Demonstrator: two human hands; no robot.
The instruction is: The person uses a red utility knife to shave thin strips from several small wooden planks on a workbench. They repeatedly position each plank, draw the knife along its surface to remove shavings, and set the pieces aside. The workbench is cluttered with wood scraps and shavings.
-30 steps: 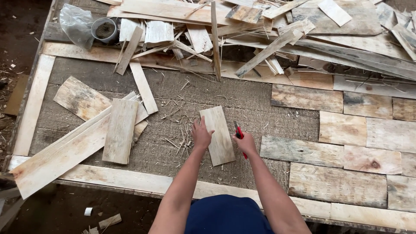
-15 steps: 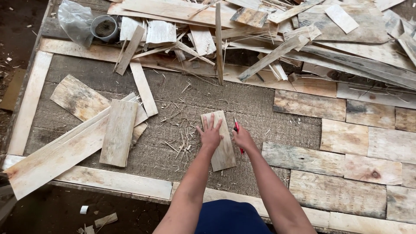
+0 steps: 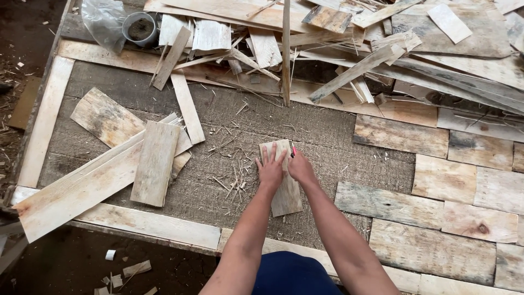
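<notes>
Your left hand (image 3: 271,168) lies flat on the short wooden board (image 3: 283,183) on the bench (image 3: 327,136); your right hand (image 3: 299,166) holds a red pencil (image 3: 293,149) at its edge.

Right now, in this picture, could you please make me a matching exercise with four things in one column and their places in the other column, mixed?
Things:
1. left hand
2. red pencil
3. grey pot
4. fitted boards

Places:
A. top left, beside a clear plastic bag
B. flat on the small plank
C. laid in rows at the right side
D. in the right hand, at the plank's edge

Pairs: 1-B, 2-D, 3-A, 4-C
</notes>
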